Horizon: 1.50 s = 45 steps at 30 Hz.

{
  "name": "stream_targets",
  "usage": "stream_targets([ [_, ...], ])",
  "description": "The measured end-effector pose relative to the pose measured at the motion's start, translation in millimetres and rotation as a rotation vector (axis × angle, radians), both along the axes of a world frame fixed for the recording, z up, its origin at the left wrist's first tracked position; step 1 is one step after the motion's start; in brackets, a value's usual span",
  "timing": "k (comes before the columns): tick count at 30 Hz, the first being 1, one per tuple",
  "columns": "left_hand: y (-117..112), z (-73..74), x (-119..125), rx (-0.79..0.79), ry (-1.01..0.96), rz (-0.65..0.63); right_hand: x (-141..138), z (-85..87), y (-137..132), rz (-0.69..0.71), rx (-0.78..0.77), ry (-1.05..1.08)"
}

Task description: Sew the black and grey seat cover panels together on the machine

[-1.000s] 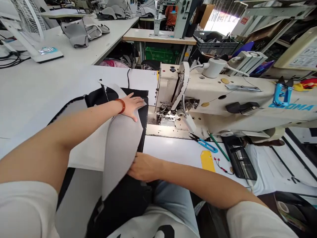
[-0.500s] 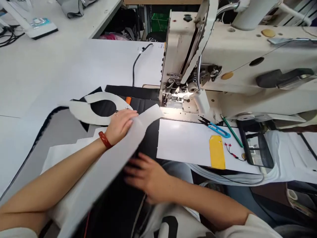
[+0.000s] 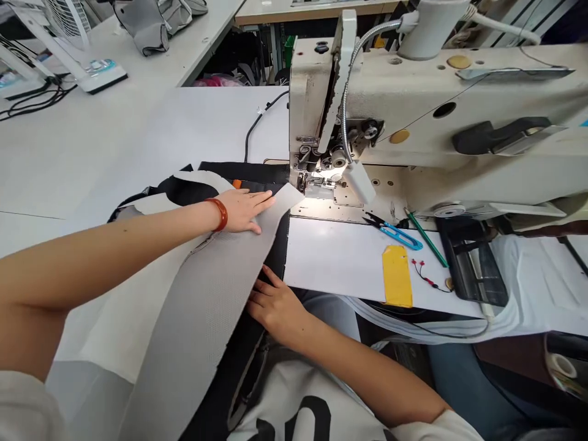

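Note:
My left hand, with a reddish-brown bangle at its wrist, lies flat on a long light-grey fabric panel, fingers stretched toward the panel's narrow far end. That end reaches close to the presser foot area of a sewing machine. My right hand rests at the panel's right edge, fingers extended over black fabric beneath; its fingertips meet the edge, and I cannot tell whether they go under it. A curved white piece lies partly covered behind my left forearm.
Blue thread snips, a green pencil and a yellow card lie right of the fabric. A black tray stands beyond them. A black cable crosses the white table behind. Grey fabric items sit far left.
My left hand has moved right and flattened farther along the panel. The panel now lies spread wider, covering most of the curved white piece. My right hand has come to rest at its edge.

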State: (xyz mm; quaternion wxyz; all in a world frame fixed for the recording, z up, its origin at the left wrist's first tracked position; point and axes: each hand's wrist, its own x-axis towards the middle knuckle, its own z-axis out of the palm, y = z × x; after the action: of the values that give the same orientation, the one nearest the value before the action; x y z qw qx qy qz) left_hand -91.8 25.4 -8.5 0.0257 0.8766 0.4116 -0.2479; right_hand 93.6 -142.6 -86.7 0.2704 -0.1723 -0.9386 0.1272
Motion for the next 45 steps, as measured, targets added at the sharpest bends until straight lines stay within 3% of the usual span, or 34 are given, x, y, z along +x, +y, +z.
stream_targets([
  [3, -2, -0.9, 0, 0.164, -0.006, 0.116, -2, -3.3, -2, -0.011, 0.036, 0.012],
  [5, 0, -1.0, 2, 0.167, -0.070, 0.012, -3, -5.1, -3, -0.016, 0.065, 0.036],
  [7, 1, -2.6, 4, 0.028, -0.145, -0.170, -3, -6.0, -4, -0.024, 0.085, 0.060],
  [9, -1, -5.1, 4, -0.100, -0.180, -0.248, -3, -6.1, -6, -0.042, 0.086, 0.087],
  [14, 4, -6.1, 3, -0.060, -0.189, -0.039, -7, -7.0, -12, -0.064, 0.076, 0.114],
  [20, 38, -8.6, 13, -0.041, -0.150, 0.043, -8, -8.0, -15, -0.049, 0.091, 0.063],
  [24, 34, -11.6, 12, -0.018, -0.150, 0.176, -3, -5.6, -18, -0.078, 0.099, 0.064],
  [27, 20, -12.1, 9, -0.015, -0.163, 0.157, -1, -5.5, -20, -0.054, 0.080, 0.039],
  [32, -6, -10.9, 11, -0.009, -0.197, -0.011, -1, -7.7, -22, -0.063, 0.074, 0.072],
  [36, -19, -10.3, 19, 0.017, -0.199, -0.012, -3, -6.8, -22, -0.099, 0.080, 0.095],
  [45, 2, -16.3, 30, -0.043, -0.324, 0.096, 3, 6.8, -18, -0.076, 0.095, 0.103],
])
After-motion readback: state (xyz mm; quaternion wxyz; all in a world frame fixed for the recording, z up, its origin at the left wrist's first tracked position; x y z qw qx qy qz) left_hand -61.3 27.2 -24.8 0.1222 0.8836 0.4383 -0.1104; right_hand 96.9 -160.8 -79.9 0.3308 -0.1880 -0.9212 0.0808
